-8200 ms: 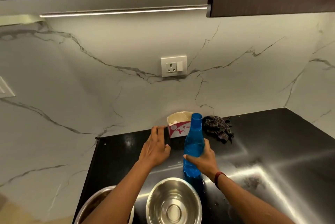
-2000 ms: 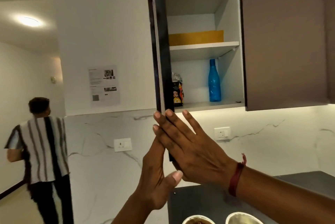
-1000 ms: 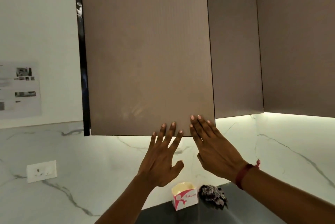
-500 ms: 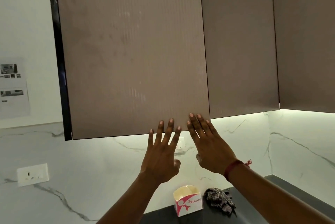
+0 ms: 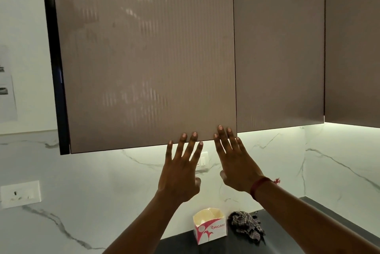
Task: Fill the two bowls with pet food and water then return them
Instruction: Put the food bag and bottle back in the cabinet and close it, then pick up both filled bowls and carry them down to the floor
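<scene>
Both hands up on the cabinet door [image 5: 144,58], fingers spread, nothing in either grip. Left hand [image 5: 181,173]: fingertips [image 5: 183,135] on the door's bottom edge. Right hand [image 5: 236,163]: fingertips [image 5: 220,128] on the lower right corner, next to the seam with the neighbouring door [image 5: 277,47].

Door looks shut or nearly so. Dark side panel [image 5: 54,58] shows on the left; can't tell if a gap remains at the seam.

Step as I read it: close up the cupboard, then go back to the bowls.

How to do it right:
- Push flat through the fingertips at the free lower corner, away from the hinge side, so the door seats evenly.
- Light pressure only, no slam.
- Check the bottom edge lines up with the neighbour's before letting go.
- Drop hands straight down; paper box [image 5: 209,227] and checked cloth [image 5: 245,223] sit on the dark table [image 5: 287,225] right below.

Bowls: not in view. Probably on the table below the frame, but can't confirm, nor whether they're filled. Look down and check before carrying them back.
</scene>
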